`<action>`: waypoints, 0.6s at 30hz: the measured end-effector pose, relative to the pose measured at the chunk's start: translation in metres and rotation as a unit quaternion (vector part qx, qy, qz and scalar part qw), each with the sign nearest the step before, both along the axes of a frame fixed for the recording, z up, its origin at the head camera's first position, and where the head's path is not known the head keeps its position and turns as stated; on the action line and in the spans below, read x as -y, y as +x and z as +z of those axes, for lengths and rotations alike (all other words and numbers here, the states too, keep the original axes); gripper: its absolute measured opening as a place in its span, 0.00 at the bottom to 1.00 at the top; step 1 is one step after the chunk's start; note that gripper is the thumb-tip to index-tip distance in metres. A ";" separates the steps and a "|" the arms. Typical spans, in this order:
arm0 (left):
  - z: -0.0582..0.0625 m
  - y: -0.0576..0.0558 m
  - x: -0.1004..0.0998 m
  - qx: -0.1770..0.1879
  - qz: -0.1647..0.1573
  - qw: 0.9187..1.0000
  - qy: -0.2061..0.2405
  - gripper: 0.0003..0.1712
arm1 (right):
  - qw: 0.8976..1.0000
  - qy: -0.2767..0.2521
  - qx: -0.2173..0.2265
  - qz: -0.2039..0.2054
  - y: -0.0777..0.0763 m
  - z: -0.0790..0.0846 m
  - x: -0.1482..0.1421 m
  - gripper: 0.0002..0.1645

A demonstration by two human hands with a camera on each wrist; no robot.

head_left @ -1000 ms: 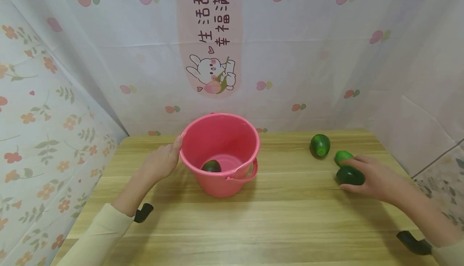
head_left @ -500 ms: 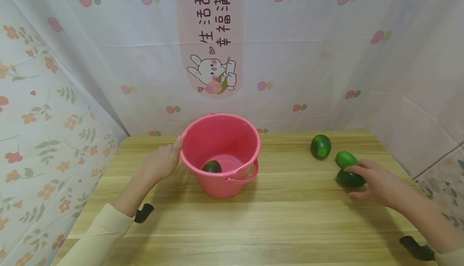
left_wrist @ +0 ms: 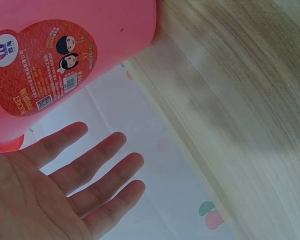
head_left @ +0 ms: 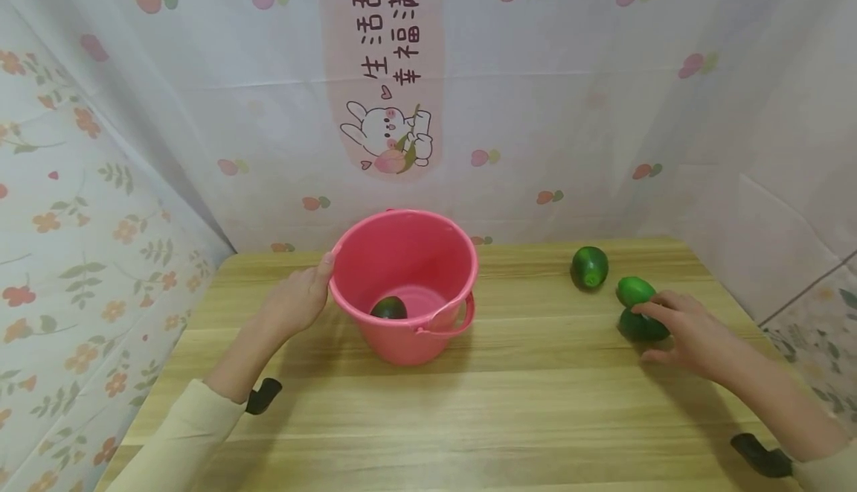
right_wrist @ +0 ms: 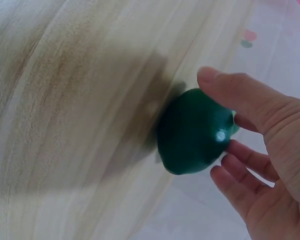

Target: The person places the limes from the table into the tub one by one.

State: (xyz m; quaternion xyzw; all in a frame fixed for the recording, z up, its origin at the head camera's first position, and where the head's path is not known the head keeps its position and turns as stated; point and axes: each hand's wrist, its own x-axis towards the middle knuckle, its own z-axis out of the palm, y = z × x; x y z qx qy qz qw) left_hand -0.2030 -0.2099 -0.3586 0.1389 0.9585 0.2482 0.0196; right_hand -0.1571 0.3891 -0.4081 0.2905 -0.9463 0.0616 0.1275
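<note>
A pink bucket (head_left: 405, 339) stands upright on the table with one dark green avocado (head_left: 390, 308) inside. At its left side, my left hand (head_left: 297, 302) rests its thumb on the rim; in the left wrist view the other fingers (left_wrist: 102, 155) are straight and spread, apart from the bucket's labelled wall (left_wrist: 125, 30). On the right, my right hand (head_left: 689, 332) is loosely spread around a dark green avocado (right_wrist: 192, 132), thumb on one side and fingers on the other. Whether they touch it is hard to tell.
Just behind that avocado lies a brighter green fruit, like a lime (head_left: 634, 291). Another dark green avocado (head_left: 590, 268) lies near the back edge of the wooden table (head_left: 469, 425). A printed curtain (head_left: 535, 105) hangs behind.
My right hand has loosened its grip on the avocado and drawn slightly right, uncovering more of the bright green fruit behind. My left hand and the bucket stay in place.
</note>
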 end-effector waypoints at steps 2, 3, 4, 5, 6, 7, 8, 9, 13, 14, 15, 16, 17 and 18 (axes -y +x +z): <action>0.000 0.000 0.000 -0.001 0.001 1.000 0.000 0.46 | 1.000 -0.004 -0.004 -0.002 -0.001 -0.002 0.000 0.43; 0.000 0.000 0.000 -0.002 0.002 1.000 -0.001 0.46 | 1.000 -0.006 -0.005 -0.003 -0.002 -0.003 0.000 0.43; 0.000 0.000 0.000 -0.001 0.001 1.000 0.000 0.46 | 1.000 -0.008 -0.010 -0.004 -0.003 -0.004 0.000 0.42; 0.000 0.000 0.000 -0.001 0.000 1.000 0.000 0.46 | 1.000 -0.010 -0.017 -0.002 -0.004 -0.006 0.000 0.42; 0.000 0.000 0.000 -0.001 0.000 1.000 0.001 0.46 | 1.000 -0.012 -0.024 -0.001 -0.005 -0.007 0.000 0.41; 0.000 0.000 0.000 0.000 -0.001 1.000 0.002 0.46 | 0.999 -0.014 -0.030 -0.001 -0.006 -0.008 0.000 0.41; 0.000 0.000 0.000 0.001 -0.001 1.000 0.002 0.46 | 0.999 -0.017 -0.036 0.001 -0.007 -0.009 0.000 0.40; 0.000 0.000 0.000 0.001 -0.001 1.000 0.003 0.46 | 0.999 -0.019 -0.040 0.003 -0.008 -0.011 0.000 0.40; -0.001 0.000 0.000 -0.002 0.002 1.000 0.004 0.46 | 0.998 -0.022 -0.051 0.008 -0.010 -0.013 -0.001 0.39; -0.001 0.000 0.000 -0.004 0.002 1.000 0.003 0.46 | 0.998 -0.022 -0.053 0.009 -0.010 -0.014 -0.001 0.39; -0.001 0.000 0.000 -0.005 0.002 1.000 0.003 0.46 | 0.998 -0.022 -0.051 0.009 -0.011 -0.014 -0.001 0.39; -0.001 0.000 0.000 -0.005 0.001 1.000 0.003 0.46 | 0.999 -0.021 -0.050 0.008 -0.011 -0.014 -0.001 0.39; -0.001 0.000 0.000 -0.006 0.001 1.000 0.003 0.46 | 0.999 -0.020 -0.049 0.007 -0.012 -0.014 -0.001 0.39; -0.001 0.000 0.000 -0.005 0.001 1.000 0.004 0.46 | 0.999 -0.019 -0.046 0.005 -0.012 -0.014 -0.001 0.38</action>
